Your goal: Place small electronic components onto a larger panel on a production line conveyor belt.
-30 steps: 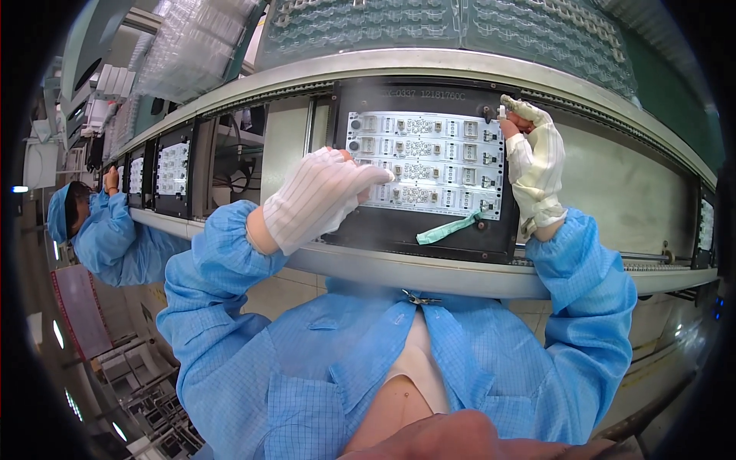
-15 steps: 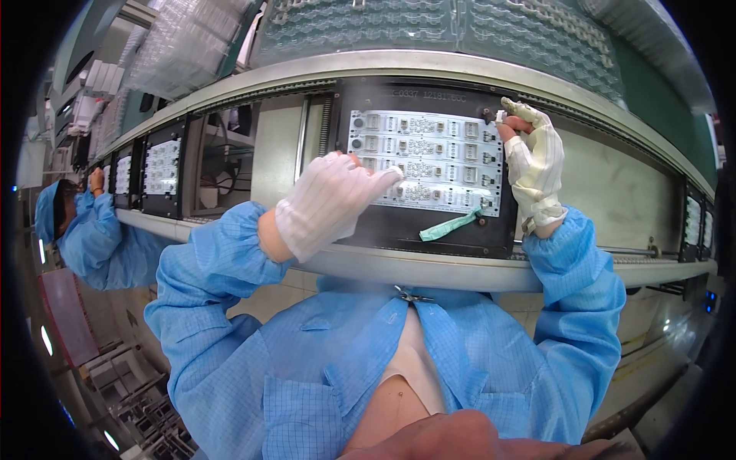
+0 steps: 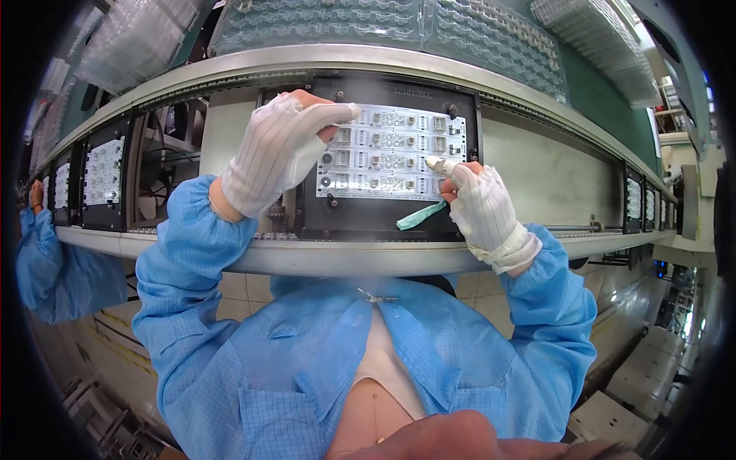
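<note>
A panel of white circuit board strips lies in a black carrier plate in front of me. My left hand, in a white striped glove with some fingertips bare, reaches over the panel's upper left corner. Its fingers are curled, the gloved tip touching or just above the strips. My right hand, gloved the same way, is at the panel's lower right edge with thumb and forefinger bent toward each other. Whatever either hand pinches is too small or hidden to see. Beside the right fingers a green tape strip lies on the carrier.
A metal conveyor rail runs along the near side, another along the far side. Clear plastic trays lie beyond. More loaded carriers sit to the left, where a co-worker's blue sleeve shows. Other carriers sit at the right.
My left hand has gone from the panel's middle left to its upper left corner. My right hand has come down from the upper right corner to the lower right edge. The view has shifted.
</note>
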Demonstrator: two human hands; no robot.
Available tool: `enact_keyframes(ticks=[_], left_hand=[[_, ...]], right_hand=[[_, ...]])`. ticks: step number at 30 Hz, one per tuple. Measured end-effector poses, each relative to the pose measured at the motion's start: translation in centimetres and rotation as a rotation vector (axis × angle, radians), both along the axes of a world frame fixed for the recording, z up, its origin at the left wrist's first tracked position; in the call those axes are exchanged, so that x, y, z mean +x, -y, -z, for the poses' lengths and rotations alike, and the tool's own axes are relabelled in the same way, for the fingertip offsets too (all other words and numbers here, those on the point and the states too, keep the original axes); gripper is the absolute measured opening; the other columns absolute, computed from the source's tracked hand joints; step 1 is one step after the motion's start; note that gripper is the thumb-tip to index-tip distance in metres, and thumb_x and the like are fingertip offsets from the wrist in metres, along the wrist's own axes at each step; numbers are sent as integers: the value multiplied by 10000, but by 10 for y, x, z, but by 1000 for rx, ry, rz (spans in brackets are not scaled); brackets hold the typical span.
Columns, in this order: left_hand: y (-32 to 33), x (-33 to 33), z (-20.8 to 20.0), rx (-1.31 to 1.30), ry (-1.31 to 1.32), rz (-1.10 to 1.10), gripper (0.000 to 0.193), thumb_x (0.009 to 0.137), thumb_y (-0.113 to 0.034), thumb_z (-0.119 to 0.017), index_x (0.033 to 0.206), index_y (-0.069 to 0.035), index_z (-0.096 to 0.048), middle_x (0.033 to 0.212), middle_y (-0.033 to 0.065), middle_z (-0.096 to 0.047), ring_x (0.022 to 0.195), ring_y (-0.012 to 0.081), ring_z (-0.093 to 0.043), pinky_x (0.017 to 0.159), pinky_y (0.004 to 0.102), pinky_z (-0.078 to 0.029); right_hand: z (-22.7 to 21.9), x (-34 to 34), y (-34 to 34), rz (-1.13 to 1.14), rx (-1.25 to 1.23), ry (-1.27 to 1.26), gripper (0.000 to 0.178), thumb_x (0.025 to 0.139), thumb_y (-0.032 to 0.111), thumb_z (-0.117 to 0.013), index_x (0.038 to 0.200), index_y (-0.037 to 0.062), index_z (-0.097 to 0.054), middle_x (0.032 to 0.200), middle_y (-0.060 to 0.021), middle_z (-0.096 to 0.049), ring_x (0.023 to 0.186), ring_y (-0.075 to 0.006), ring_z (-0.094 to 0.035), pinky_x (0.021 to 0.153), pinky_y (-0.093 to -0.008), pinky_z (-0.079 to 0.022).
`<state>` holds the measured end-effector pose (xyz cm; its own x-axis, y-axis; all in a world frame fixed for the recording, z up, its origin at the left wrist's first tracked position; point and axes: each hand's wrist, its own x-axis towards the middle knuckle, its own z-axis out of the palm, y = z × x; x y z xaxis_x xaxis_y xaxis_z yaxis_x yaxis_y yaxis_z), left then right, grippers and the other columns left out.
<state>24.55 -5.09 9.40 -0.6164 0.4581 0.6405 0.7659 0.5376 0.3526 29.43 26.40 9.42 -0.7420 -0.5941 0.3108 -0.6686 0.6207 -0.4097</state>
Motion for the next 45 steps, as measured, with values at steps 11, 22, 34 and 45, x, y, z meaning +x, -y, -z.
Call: enact_keyframes(ticks=[11, 22, 34, 45], left_hand=[[10, 1, 12, 11, 71, 49, 348, 790, -23, -711, 1129, -98, -702, 916, 95, -694, 849, 281, -653, 764, 391, -529], [14, 8, 13, -11, 101, 65, 354, 771, -47, -730, 1121, -98, -710, 922, 108, -687, 854, 296, -653, 784, 386, -529], [-2, 3, 20, -29, 86, 28, 282, 819, -59, -689, 1096, -108, -702, 827, 106, -659, 793, 293, -636, 739, 400, -514], [-14, -14, 29, -130, -63, -68, 299, 743, -15, -681, 1033, -88, -678, 851, 102, -690, 828, 282, -662, 767, 387, -524]], right_hand=[[-19, -2, 5, 12, 273, -5, 539, 723, -85, -622, 1232, 92, -605, 813, -40, -626, 756, -247, -602, 728, -373, -445], [-22, 1, 12, 26, 297, -31, 549, 711, -92, -620, 1231, 85, -605, 825, -55, -617, 788, -264, -600, 746, -386, -460], [5, 9, 5, 55, 280, -219, 390, 778, -52, -614, 1156, 42, -629, 858, -83, -615, 878, -292, -619, 770, -405, -491], [-36, -21, -18, 275, -46, 284, 424, 857, -47, -597, 1258, 83, -650, 929, -119, -716, 812, -254, -713, 737, -337, -554]])
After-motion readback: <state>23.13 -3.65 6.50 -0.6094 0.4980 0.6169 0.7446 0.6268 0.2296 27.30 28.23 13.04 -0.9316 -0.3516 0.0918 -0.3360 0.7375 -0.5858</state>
